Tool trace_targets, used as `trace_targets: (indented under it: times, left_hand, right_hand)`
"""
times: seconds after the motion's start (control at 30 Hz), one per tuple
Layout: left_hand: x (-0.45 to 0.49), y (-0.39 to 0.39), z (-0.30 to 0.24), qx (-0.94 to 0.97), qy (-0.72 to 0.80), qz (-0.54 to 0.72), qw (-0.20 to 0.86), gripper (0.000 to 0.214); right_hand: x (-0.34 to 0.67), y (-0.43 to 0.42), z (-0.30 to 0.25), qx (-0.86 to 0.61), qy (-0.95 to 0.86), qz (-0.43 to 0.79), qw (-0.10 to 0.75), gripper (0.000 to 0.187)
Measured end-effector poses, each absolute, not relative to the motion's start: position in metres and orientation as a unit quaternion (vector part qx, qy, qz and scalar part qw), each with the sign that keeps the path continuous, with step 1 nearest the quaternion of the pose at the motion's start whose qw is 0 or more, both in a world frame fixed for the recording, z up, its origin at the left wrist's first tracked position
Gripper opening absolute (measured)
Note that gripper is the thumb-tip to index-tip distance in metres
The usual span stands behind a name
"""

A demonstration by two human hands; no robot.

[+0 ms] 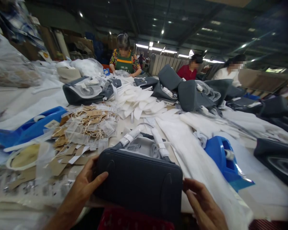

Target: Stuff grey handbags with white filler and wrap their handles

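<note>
A dark grey handbag (139, 183) stands at the near edge of the table, its broad side towards me. White wrapping covers parts of its handles (131, 137), and clear plastic and pale stuffing show in its opening. My left hand (88, 179) grips the bag's left end, thumb on the front and fingers behind the edge. At the right end, my right hand (201, 199) holds the bag's side edge with bent fingers; the fingertips are partly hidden.
A pile of brown tags with strings (93, 118) lies to the left, near a blue tape dispenser (43, 123). Another blue dispenser (223, 156) sits right of white padding sheets (189, 153). More grey bags (194, 95) lie farther back. Across the table, several people (124, 60) work.
</note>
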State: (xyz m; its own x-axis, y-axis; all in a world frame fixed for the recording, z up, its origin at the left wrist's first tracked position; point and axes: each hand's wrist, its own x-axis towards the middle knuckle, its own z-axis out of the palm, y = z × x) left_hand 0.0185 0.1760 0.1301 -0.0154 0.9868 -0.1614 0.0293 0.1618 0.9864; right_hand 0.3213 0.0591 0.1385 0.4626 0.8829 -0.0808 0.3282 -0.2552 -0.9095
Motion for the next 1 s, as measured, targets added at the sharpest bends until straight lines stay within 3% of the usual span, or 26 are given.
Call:
trace_targets:
  times: [0.17,0.4,0.63,0.83,1.0]
  left_hand:
    - [0.019,0.192,0.135,0.512,0.513,0.44,0.531,0.062]
    - [0.026,0.166,0.127,0.498,0.477,0.499,0.525,0.059]
    - [0.016,0.135,0.103,0.493,0.431,0.487,0.578,0.068]
    - [0.01,0.132,0.099,0.477,0.409,0.499,0.597,0.071]
    - [0.005,0.133,0.099,0.467,0.355,0.507,0.631,0.067]
  right_hand:
    - [0.298,0.132,0.202,-0.632,-0.608,0.189,0.442,0.027]
    - [0.238,0.221,0.222,-0.494,-0.781,0.336,0.184,0.025]
    - [0.217,0.237,0.24,-0.41,-0.713,0.569,-0.007,0.025]
    - [0.195,0.238,0.225,-0.497,-0.677,0.54,-0.048,0.025]
    - [0.2,0.23,0.204,-0.575,-0.673,0.465,-0.005,0.031]
